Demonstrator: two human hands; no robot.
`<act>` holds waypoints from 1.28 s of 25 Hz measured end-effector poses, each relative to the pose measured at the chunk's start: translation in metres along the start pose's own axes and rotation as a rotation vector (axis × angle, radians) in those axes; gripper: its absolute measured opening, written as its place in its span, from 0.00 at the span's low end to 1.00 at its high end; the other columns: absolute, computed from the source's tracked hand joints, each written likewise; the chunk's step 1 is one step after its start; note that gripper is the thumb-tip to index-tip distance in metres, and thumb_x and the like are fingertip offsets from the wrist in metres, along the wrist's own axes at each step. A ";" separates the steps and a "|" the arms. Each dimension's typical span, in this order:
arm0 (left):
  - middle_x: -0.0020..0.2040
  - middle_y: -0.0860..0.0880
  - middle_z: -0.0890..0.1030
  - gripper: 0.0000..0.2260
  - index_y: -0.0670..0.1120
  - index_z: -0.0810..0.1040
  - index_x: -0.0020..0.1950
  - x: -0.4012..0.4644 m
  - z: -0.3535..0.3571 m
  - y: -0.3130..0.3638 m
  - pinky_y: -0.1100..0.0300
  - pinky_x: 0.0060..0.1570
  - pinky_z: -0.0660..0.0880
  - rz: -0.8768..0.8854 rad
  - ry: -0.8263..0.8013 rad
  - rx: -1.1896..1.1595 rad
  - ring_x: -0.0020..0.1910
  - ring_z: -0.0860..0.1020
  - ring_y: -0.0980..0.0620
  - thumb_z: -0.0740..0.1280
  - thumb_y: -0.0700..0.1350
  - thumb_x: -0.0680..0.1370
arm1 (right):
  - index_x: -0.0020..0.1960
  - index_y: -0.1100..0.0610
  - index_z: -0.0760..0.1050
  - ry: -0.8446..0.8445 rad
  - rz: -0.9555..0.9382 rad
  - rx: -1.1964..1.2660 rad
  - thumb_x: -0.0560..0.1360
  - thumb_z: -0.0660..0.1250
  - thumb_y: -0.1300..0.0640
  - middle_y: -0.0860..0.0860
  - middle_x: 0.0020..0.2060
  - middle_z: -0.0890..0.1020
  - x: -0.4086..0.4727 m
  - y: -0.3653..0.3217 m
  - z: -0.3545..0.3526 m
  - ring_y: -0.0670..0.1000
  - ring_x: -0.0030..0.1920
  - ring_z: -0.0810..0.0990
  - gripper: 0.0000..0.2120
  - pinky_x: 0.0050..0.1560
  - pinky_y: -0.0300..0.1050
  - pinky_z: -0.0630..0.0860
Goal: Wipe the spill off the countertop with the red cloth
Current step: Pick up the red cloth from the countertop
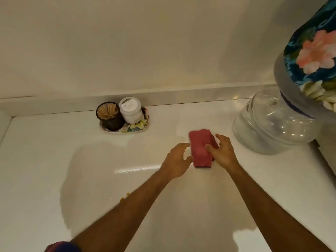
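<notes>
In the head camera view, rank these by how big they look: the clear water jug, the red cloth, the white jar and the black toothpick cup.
1. clear water jug, largest by far
2. red cloth
3. white jar and black toothpick cup: they look about alike, so no ranking between them.

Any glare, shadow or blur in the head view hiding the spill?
Head view: warm, dim light; a glare streak on the white countertop left of the left hand; arm shadows darken the near counter; slight motion blur on the folded red cloth and right hand.
</notes>
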State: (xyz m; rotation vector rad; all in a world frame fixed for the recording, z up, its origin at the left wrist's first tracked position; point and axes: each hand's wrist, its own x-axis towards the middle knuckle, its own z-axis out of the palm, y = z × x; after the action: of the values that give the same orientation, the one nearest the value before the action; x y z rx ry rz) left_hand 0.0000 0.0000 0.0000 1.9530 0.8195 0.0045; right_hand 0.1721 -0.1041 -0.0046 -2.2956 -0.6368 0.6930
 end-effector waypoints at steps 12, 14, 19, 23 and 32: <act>0.69 0.48 0.73 0.32 0.49 0.61 0.77 0.046 0.024 0.012 0.53 0.57 0.81 -0.181 0.060 -0.354 0.63 0.77 0.47 0.72 0.41 0.77 | 0.62 0.54 0.75 -0.016 0.128 0.341 0.73 0.74 0.58 0.51 0.56 0.80 0.014 0.004 0.028 0.52 0.50 0.82 0.18 0.45 0.44 0.80; 0.64 0.50 0.73 0.31 0.52 0.61 0.75 0.028 0.013 0.016 0.61 0.47 0.81 -0.165 0.118 -0.414 0.58 0.78 0.51 0.72 0.42 0.77 | 0.59 0.53 0.76 -0.048 0.108 0.459 0.74 0.74 0.58 0.52 0.55 0.82 -0.003 -0.006 0.024 0.52 0.48 0.83 0.15 0.42 0.44 0.81; 0.61 0.55 0.75 0.35 0.54 0.55 0.79 -0.044 -0.023 0.024 0.63 0.42 0.79 -0.219 0.196 -0.630 0.52 0.81 0.56 0.72 0.45 0.78 | 0.50 0.52 0.80 -0.091 0.034 0.659 0.73 0.74 0.61 0.53 0.50 0.83 -0.071 -0.046 0.008 0.53 0.48 0.83 0.08 0.39 0.42 0.81; 0.61 0.47 0.84 0.23 0.45 0.71 0.73 -0.102 -0.037 0.018 0.52 0.54 0.82 -0.265 0.146 -0.864 0.54 0.84 0.48 0.71 0.44 0.79 | 0.51 0.55 0.79 -0.167 -0.018 0.697 0.74 0.73 0.61 0.58 0.53 0.83 -0.131 -0.061 0.016 0.54 0.48 0.83 0.07 0.43 0.44 0.81; 0.54 0.50 0.84 0.19 0.48 0.76 0.67 -0.207 -0.039 -0.055 0.67 0.31 0.77 -0.191 0.185 -0.559 0.45 0.85 0.53 0.73 0.48 0.78 | 0.62 0.47 0.73 -0.295 -0.128 0.548 0.78 0.69 0.60 0.51 0.57 0.82 -0.215 -0.042 0.080 0.49 0.51 0.85 0.16 0.41 0.38 0.81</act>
State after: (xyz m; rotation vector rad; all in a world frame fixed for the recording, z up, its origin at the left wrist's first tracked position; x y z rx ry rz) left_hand -0.2030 -0.0659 0.0452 1.3577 0.9986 0.2759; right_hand -0.0482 -0.1691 0.0384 -1.6518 -0.6260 1.0116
